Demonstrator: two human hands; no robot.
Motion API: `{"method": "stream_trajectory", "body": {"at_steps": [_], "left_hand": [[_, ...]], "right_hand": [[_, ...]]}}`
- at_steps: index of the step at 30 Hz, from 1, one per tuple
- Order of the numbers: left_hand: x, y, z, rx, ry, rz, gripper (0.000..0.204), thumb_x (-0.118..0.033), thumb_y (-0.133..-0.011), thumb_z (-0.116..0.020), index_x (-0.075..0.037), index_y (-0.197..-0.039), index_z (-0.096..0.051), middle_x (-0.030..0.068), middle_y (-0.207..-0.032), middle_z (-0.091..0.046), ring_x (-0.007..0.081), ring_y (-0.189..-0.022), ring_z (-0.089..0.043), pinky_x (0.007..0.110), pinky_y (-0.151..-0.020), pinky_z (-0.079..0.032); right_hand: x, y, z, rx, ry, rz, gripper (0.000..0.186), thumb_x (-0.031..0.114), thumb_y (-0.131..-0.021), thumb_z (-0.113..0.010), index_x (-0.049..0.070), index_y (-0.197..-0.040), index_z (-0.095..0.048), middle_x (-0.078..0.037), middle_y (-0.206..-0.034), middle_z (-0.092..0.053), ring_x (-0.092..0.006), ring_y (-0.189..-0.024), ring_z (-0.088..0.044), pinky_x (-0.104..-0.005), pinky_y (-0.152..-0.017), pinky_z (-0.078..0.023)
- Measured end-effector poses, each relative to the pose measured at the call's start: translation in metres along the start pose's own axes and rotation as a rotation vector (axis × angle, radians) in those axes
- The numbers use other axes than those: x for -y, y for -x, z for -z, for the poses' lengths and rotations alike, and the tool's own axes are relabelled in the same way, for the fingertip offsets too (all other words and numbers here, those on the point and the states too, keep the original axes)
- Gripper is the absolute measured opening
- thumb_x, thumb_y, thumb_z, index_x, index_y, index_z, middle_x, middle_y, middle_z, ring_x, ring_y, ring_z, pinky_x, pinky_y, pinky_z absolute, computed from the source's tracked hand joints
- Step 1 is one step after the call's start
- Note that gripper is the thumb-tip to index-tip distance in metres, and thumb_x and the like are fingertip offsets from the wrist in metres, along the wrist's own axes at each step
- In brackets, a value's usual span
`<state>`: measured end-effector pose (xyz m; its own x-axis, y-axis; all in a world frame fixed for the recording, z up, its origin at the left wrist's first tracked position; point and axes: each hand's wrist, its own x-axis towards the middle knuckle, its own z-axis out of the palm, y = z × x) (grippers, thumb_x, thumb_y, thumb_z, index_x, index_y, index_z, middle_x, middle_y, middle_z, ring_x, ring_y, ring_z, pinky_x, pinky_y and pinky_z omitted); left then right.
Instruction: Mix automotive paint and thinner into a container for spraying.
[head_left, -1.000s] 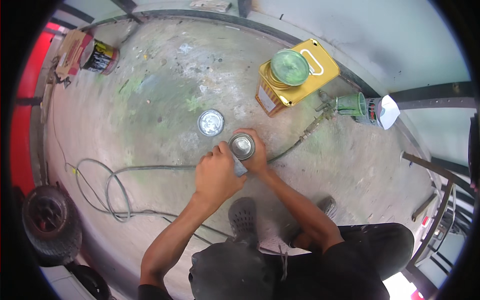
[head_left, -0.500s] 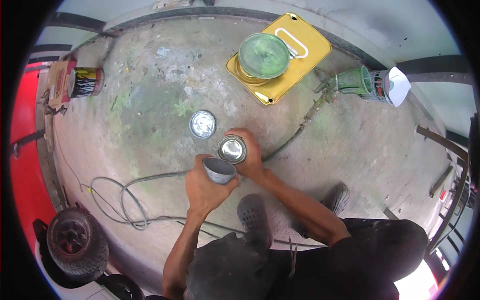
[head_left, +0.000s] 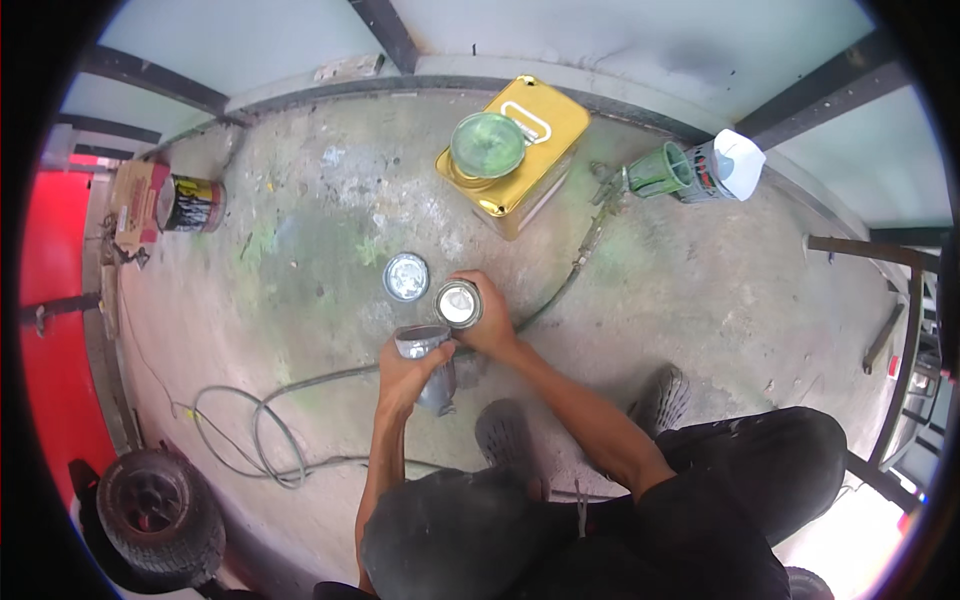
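My left hand (head_left: 402, 376) is wrapped round a grey cup-like vessel (head_left: 438, 392) whose wide mouth tips up toward me; its lower part narrows below my fingers. Just to the right, my right hand (head_left: 490, 316) grips a small round metal can (head_left: 459, 303) by its side. The can's top shows a bright silvery-white surface; I cannot tell whether that is its bottom or what is inside. The can and the vessel are close together. A round silver lid-like disc (head_left: 406, 277) lies on the floor beyond my left hand.
Farther off stands a yellow tin (head_left: 545, 118) with a green-stained round lid or dish (head_left: 487, 145) on it. Right of it are a spray gun with a green cup (head_left: 660, 170) and a paper-topped can (head_left: 708, 170). A hose (head_left: 320, 381) loops across the floor. A wheel (head_left: 160, 510) is lower left.
The grey vessel has tilted, so its lower body now shows below my left hand. Both hands stay close together. The whole view has shifted, showing more of the far wall.
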<state>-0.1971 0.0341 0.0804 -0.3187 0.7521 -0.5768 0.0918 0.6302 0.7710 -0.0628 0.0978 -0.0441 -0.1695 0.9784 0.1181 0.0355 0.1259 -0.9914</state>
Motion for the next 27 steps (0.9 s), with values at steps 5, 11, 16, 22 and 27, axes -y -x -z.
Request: {"method": "stream_trajectory", "body": {"at_steps": [5,11,16,22,27], "left_hand": [[-0.008,0.004,0.003,-0.078,-0.451,-0.326,0.062,-0.019,-0.069,-0.092,0.005,-0.117,-0.061,0.0176,-0.100,-0.077,0.0244,-0.093,-0.075,0.038,-0.085,-0.059],[-0.031,0.006,-0.004,-0.068,-0.706,-0.446,0.073,-0.029,-0.065,-0.093,0.002,-0.122,-0.058,0.0220,-0.097,-0.074,0.0386,-0.091,-0.075,0.045,-0.081,-0.059],[-0.056,0.011,-0.013,-0.060,-0.949,-0.331,0.068,-0.029,-0.065,-0.091,0.002,-0.115,-0.056,0.0247,-0.095,-0.073,0.0416,-0.089,-0.074,0.048,-0.077,-0.060],[-0.084,0.005,-0.029,0.001,-1.168,-0.210,0.067,-0.029,-0.065,-0.091,0.003,-0.113,-0.058,0.0239,-0.095,-0.074,0.0421,-0.086,-0.075,0.048,-0.078,-0.061],[-0.062,0.004,-0.010,-0.010,-0.798,-0.154,0.066,-0.027,-0.064,-0.093,0.004,-0.113,-0.062,0.0239,-0.096,-0.075,0.0384,-0.090,-0.076,0.045,-0.080,-0.061]], "right_hand": [[-0.001,-0.001,0.003,-0.007,-0.007,-0.028,0.070,0.007,-0.063,-0.094,0.007,-0.124,-0.061,-0.013,-0.115,-0.070,-0.0291,-0.108,-0.069,-0.0395,-0.094,-0.055],[0.001,-0.005,0.008,0.011,0.030,-0.001,0.065,0.007,-0.069,-0.093,0.006,-0.125,-0.061,-0.010,-0.113,-0.073,-0.0201,-0.105,-0.072,-0.0347,-0.092,-0.056],[0.017,-0.019,0.018,0.116,-0.033,0.030,0.063,0.009,-0.069,-0.094,0.006,-0.125,-0.063,-0.011,-0.118,-0.072,-0.0222,-0.110,-0.070,-0.0359,-0.096,-0.055],[0.012,-0.016,0.016,0.214,0.046,0.075,0.059,0.011,-0.069,-0.092,0.007,-0.122,-0.068,-0.012,-0.117,-0.069,-0.0302,-0.111,-0.066,-0.0392,-0.097,-0.052],[0.014,-0.011,0.015,0.114,-0.049,0.059,0.060,0.014,-0.063,-0.092,0.008,-0.117,-0.067,-0.014,-0.113,-0.069,-0.0363,-0.109,-0.064,-0.0445,-0.097,-0.048]]}}
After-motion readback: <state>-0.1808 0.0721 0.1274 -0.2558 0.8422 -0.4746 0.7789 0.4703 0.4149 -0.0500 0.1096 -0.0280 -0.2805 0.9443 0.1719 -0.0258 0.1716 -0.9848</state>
